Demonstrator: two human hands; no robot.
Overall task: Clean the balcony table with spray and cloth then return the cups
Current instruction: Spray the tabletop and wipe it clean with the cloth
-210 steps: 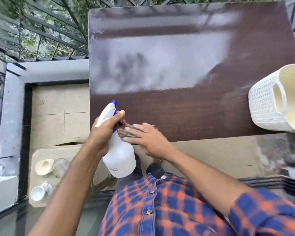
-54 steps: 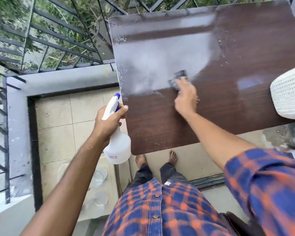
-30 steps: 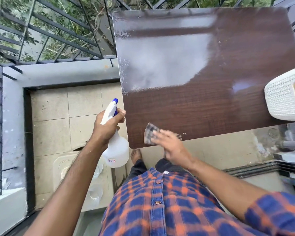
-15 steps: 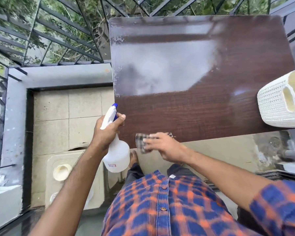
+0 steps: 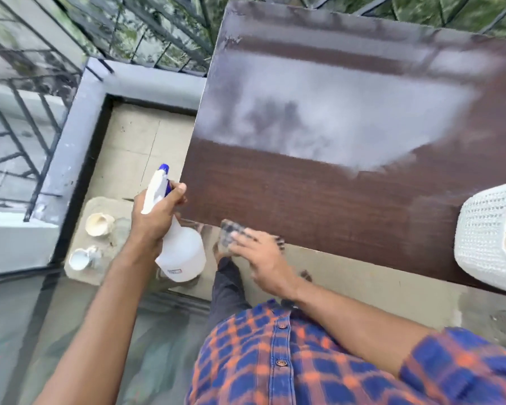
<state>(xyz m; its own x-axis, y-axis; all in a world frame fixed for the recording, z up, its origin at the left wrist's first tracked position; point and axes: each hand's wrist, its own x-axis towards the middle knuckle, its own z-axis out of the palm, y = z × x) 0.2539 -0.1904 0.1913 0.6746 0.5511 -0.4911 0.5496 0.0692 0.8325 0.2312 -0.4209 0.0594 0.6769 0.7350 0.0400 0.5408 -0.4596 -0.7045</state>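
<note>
The dark wood balcony table [image 5: 319, 197] fills the upper right, with a wide grey reflective patch across its far half. My left hand [image 5: 155, 214] grips a white spray bottle [image 5: 181, 252] with a blue nozzle, held just off the table's left front corner. My right hand [image 5: 260, 255] presses a checked cloth [image 5: 231, 232] flat on the table's near edge, fingers spread over it. On a pale tray [image 5: 79, 273] on the floor at the left lie a cream cup [image 5: 100, 225] and a white cup [image 5: 81, 258], with clear glassware beside them that is hard to make out.
A white woven basket [image 5: 488, 238] sits on the table's right end, partly cut off by the frame. Black metal railing [image 5: 27, 118] and a grey ledge [image 5: 79, 124] bound the tiled floor on the left. My legs stand right below the table's near edge.
My right hand keeps the cloth at the near edge after sweeping back from the middle of the table. The view has tilted, bringing the cups on the floor tray back into sight.
</note>
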